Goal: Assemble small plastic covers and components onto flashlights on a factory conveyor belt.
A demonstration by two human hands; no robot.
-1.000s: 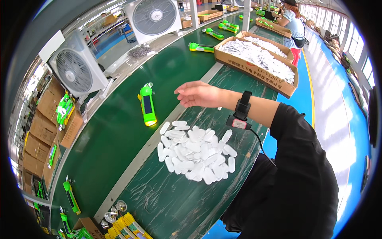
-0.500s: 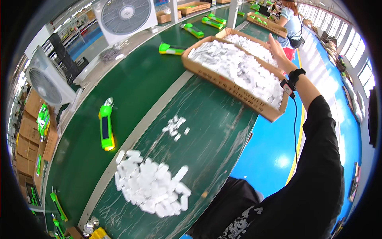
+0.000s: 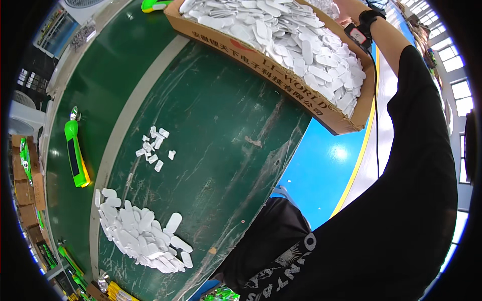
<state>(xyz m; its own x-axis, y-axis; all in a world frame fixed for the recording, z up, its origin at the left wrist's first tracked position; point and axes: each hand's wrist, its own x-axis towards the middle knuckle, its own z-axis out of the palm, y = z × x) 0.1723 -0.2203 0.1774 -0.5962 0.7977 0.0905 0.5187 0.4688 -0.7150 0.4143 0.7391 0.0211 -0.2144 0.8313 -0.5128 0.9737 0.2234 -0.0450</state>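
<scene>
My right hand [image 3: 347, 9] reaches to the far right, at the top edge of the view, and its fingers are mostly cut off or hidden. It is over or beside a second box of small whitish pieces [image 3: 325, 7], behind the nearer cardboard box [image 3: 256, 62]. That nearer box holds a heap of flat white oval plastic pieces [image 3: 301, 45]. A loose pile of the same ovals [image 3: 138, 233] lies on the green work surface [image 3: 201, 165]. Farther up is a small cluster of little white rectangular pieces [image 3: 153, 145]. My left hand is not in view.
On the green conveyor strip at left lies a green-and-yellow handheld device [image 3: 75, 155] with a dark panel. A pale rail [image 3: 128, 115] separates strip and work surface. A yellow bundle [image 3: 119, 292] sits at the lower left. Blue floor [image 3: 321, 170] lies beyond the right edge.
The view has shifted forward and closer to the boxes, which now sit higher in the picture. My right hand, raised with fingers up before, is now lower at the second box.
</scene>
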